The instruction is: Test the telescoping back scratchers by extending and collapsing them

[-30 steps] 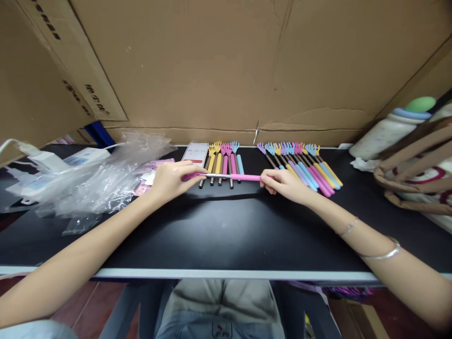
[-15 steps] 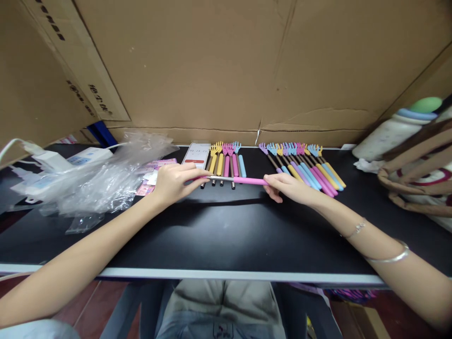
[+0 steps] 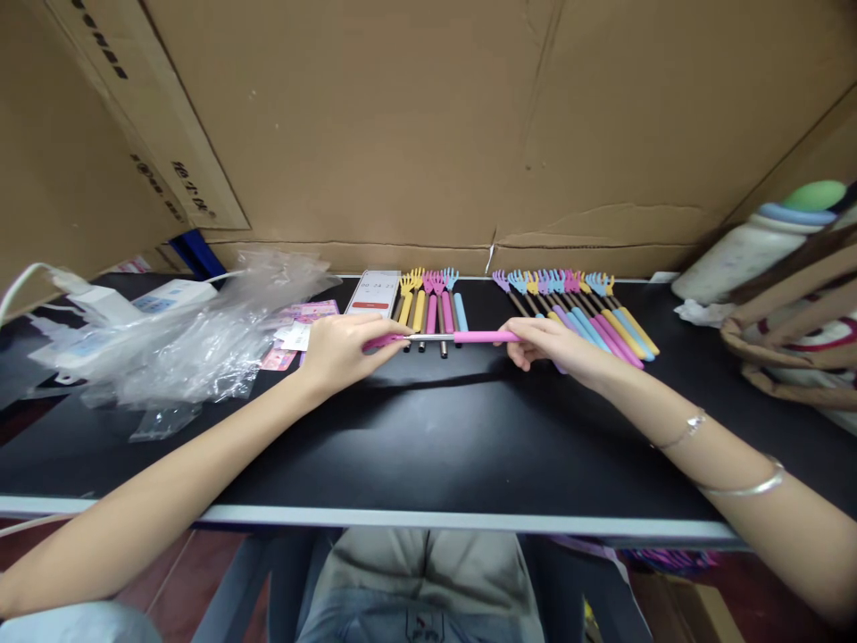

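Observation:
Stretched level above the black table is a pink back scratcher [image 3: 478,337] with a bare metal shaft. My left hand [image 3: 341,348] pinches its pink head end, most of which the fingers hide. At the other end, my right hand [image 3: 542,344] grips the pink handle. Just behind it lies a small group of back scratchers [image 3: 429,299] in yellow, pink and blue, claws away from me. Behind my right hand a larger row of back scratchers [image 3: 589,317] in mixed colours fans out to the right.
A phone [image 3: 372,293] showing a timer lies behind my left hand. Crumpled clear plastic bags [image 3: 220,330] and a power strip [image 3: 170,296] are at left. A bottle [image 3: 756,246] and a brown bag [image 3: 790,339] stand at right. A cardboard wall [image 3: 375,134] closes the back.
Both hands and the pink back scratcher have shifted slightly to the right, and slightly more of the metal shaft shows. Each hand keeps its grip.

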Tool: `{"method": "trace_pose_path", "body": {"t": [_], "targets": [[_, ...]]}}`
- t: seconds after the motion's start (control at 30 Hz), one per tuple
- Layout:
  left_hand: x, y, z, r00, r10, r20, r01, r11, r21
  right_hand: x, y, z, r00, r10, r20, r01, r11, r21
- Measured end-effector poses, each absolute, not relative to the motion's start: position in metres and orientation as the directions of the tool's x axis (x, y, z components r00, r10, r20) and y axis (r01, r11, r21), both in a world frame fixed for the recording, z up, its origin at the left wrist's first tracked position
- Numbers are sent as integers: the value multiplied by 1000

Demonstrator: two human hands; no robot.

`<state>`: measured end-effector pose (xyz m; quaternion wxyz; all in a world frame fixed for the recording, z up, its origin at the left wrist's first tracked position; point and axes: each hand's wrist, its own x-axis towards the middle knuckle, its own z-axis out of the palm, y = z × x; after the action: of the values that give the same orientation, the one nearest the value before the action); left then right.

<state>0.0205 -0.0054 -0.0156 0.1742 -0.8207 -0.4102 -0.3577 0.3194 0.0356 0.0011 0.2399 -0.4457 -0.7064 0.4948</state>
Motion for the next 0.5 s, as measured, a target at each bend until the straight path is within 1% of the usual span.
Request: {"method": "trace_pose_path", "body": {"t": [0.13,0.23,0.33,0.5], "targets": [[20,-3,-13,360,636,683,802,-585,122,318,31,9,-490,871,-28,392,192,-900],[17,-1,-13,353,679,644,800,-576,170,315,28,10,-523,852,-12,397,230,-889],[15,1,-15,367,678,637,796,-583,163,312,25,7,-550,835,-22,393,236,-889],[13,2,-21,414,626,661,764,-634,121,312,24,3,-583,812,-35,364,222,-905]]}}
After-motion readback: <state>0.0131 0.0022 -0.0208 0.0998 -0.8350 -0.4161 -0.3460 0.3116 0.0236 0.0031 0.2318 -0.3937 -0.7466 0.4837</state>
